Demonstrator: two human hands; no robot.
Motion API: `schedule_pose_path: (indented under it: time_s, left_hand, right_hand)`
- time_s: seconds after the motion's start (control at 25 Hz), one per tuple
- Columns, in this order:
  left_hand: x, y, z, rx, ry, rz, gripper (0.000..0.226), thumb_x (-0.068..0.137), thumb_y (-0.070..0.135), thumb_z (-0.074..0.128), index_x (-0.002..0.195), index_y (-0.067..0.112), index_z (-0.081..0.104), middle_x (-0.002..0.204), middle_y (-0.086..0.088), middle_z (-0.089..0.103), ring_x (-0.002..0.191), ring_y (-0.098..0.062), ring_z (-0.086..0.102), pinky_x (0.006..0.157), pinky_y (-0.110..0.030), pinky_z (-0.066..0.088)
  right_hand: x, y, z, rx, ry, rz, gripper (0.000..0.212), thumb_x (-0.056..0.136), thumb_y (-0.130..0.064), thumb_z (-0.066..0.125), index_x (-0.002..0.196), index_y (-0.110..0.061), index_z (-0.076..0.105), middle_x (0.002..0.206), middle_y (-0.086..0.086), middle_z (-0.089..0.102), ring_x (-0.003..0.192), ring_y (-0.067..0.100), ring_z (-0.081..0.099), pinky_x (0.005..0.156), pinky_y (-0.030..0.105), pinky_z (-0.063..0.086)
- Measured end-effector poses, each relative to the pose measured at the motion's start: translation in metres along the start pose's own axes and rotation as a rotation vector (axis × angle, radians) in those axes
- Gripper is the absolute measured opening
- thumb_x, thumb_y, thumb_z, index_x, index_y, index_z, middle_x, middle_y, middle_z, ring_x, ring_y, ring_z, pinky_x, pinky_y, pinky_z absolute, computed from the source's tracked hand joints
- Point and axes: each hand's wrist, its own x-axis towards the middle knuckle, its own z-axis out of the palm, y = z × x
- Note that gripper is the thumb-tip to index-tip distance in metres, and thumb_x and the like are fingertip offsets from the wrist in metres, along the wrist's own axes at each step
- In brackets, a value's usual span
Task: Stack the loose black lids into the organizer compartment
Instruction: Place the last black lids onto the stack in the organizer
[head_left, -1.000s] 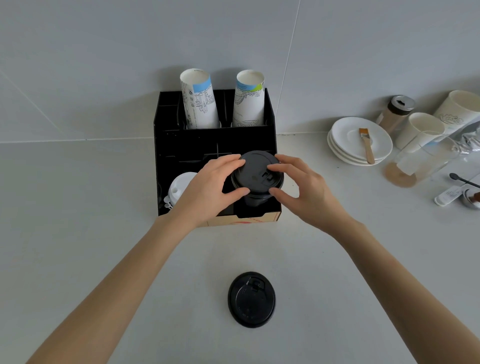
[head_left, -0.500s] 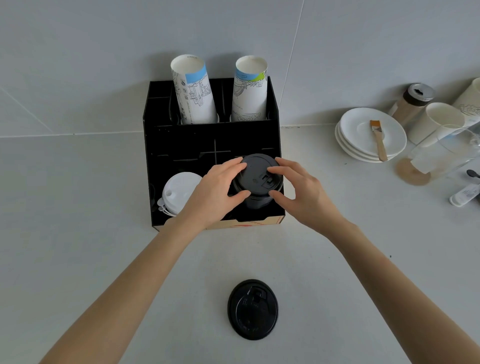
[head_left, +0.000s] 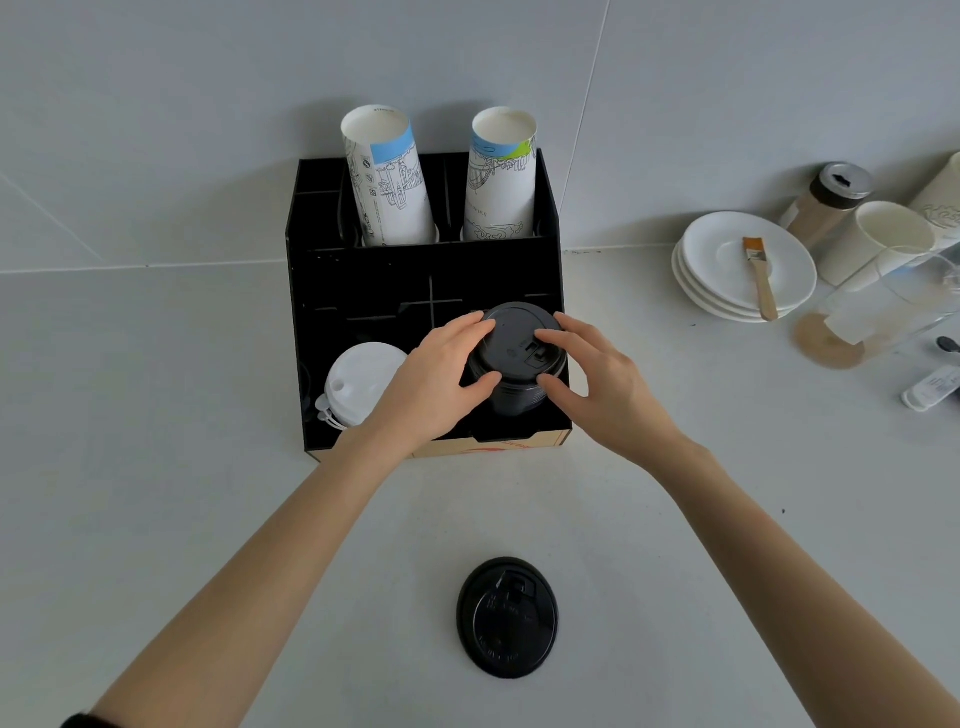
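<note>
A stack of black lids stands in the front right compartment of the black organizer against the wall. My left hand grips the stack from its left side, fingers on the top lid and thumb on the stack's side. My right hand holds it from the right in the same way. One loose black lid lies flat on the white counter, well in front of the organizer and between my forearms.
A stack of white lids fills the front left compartment. Two tall stacks of paper cups stand in the back compartments. At the right are white saucers with a brush, a shaker jar, cups and a glass pitcher.
Both hands stay on the lid stack, which sits slightly lower in its compartment. The view has shifted a little closer and down.
</note>
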Motion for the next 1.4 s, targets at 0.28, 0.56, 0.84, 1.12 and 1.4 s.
schedule_pose_path:
  time_s: [0.28,0.56,0.84,1.12,1.4]
  left_hand:
    - [-0.019,0.003,-0.006,-0.058,0.053,0.023,0.048,0.083,0.018,0.057,0.128,0.012,0.039,0.139,-0.008,0.04,0.127,-0.022,0.037,0.101,-0.026,0.029]
    - [-0.078,0.0,-0.005,-0.104,0.048,0.047,0.045,0.083,0.016,0.058,0.125,0.014,0.042,0.131,-0.004,0.048,0.116,-0.01,0.041,0.091,-0.007,0.02]
    - [-0.143,-0.011,0.028,-0.11,-0.058,-0.034,0.05,0.082,0.024,0.06,0.127,0.019,0.039,0.133,0.0,0.045,0.12,-0.013,0.041,0.095,-0.012,0.022]
    - [-0.189,-0.018,0.066,-0.078,-0.199,-0.13,0.057,0.082,0.03,0.058,0.131,0.02,0.031,0.14,0.003,0.036,0.127,-0.014,0.032,0.107,-0.031,0.027]
    - [-0.199,-0.015,0.08,-0.057,-0.243,-0.127,0.059,0.082,0.032,0.056,0.133,0.022,0.028,0.14,0.005,0.036,0.126,-0.014,0.031,0.106,-0.031,0.027]
  right_hand:
    - [-0.014,-0.006,-0.005,-0.024,0.047,-0.022,0.046,0.087,-0.018,0.054,0.13,-0.021,0.039,0.146,0.005,0.033,0.133,0.021,0.03,0.1,0.021,0.021]
    - [-0.064,-0.01,-0.003,-0.014,0.027,-0.07,0.047,0.085,-0.021,0.057,0.129,-0.024,0.04,0.141,0.0,0.04,0.127,0.015,0.037,0.095,0.009,0.019]
    - [-0.123,0.0,0.038,0.001,-0.155,-0.053,0.055,0.082,-0.024,0.062,0.13,-0.025,0.037,0.141,-0.003,0.039,0.128,0.013,0.036,0.099,0.014,0.022]
    - [-0.161,0.015,0.071,-0.044,-0.356,-0.021,0.064,0.08,-0.025,0.061,0.134,-0.029,0.027,0.147,-0.005,0.025,0.133,0.013,0.025,0.106,0.022,0.023]
    - [-0.17,0.02,0.087,-0.079,-0.339,-0.039,0.066,0.081,-0.021,0.06,0.136,-0.025,0.024,0.147,-0.004,0.026,0.133,0.015,0.027,0.109,0.024,0.025]
